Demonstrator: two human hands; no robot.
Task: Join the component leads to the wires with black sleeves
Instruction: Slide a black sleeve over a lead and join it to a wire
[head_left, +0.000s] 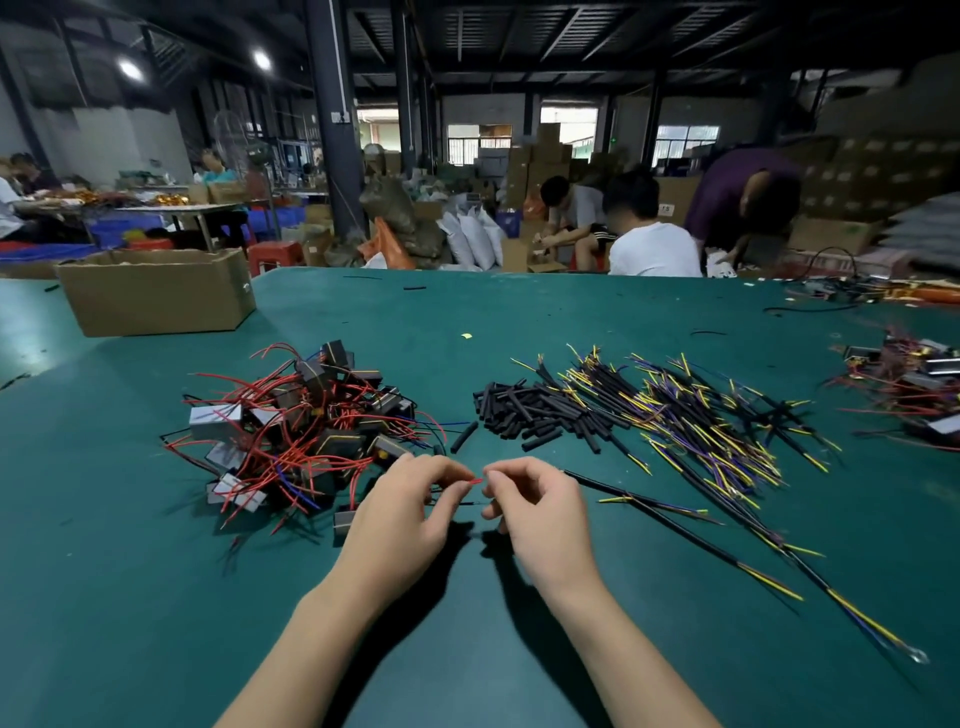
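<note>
Clearly early: on the green surface (519, 322) large piles remain — components (306, 426), sleeved wires (701, 421), loose black sleeves (530, 410) — while both hands, left (400, 514) and right (540, 514), pinch one short red lead (475, 481) between fingertips

Green felt-topped table (519, 322): heap of small black box components with red leads (306, 431) on the left, pile of short black sleeve tubes (530, 410) centre, spread of black-sheathed yellow-and-purple wires (701, 421) to its right. Open brown cardboard box (156, 291) at back left. Both hands sit in front of the piles.
</note>
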